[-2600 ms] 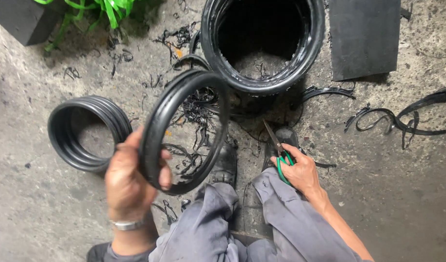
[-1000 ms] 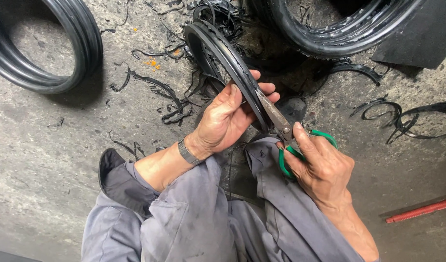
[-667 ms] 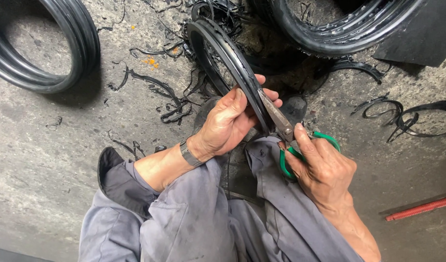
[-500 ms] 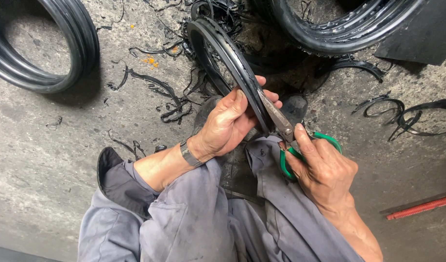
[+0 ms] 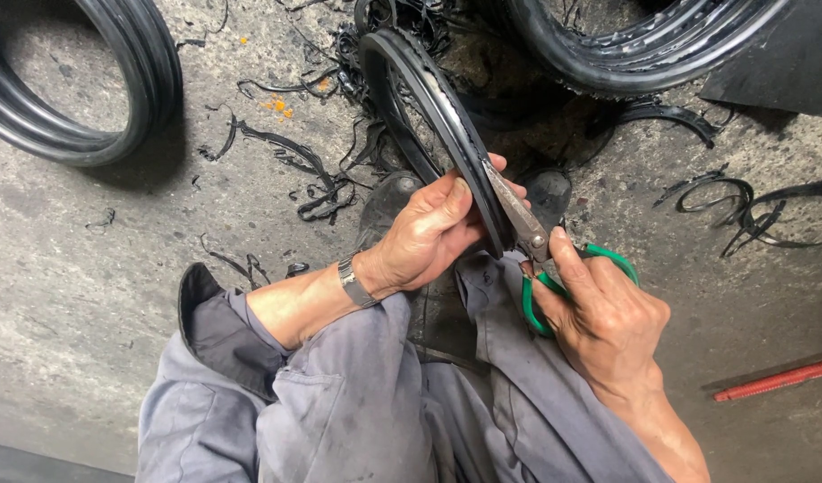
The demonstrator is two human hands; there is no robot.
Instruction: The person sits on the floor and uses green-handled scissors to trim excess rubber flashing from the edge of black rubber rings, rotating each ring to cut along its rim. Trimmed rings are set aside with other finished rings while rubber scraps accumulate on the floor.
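Left hand [image 5: 429,234] grips the black rubber ring [image 5: 438,116] at its lower edge. Right hand [image 5: 603,313] grasps green-handled scissors [image 5: 540,255], blades against the ring's rim.

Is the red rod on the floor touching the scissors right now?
No, the red rod lies on the concrete at lower right, apart from the green-handled scissors held in the right hand.

Rough grey concrete floor [image 5: 97,268] littered with curly black rubber offcuts [image 5: 294,170] — a stack of black rings [image 5: 115,98] upper left, a big ribbed black hoop [image 5: 643,54] up top (red rod [image 5: 773,379] far right).
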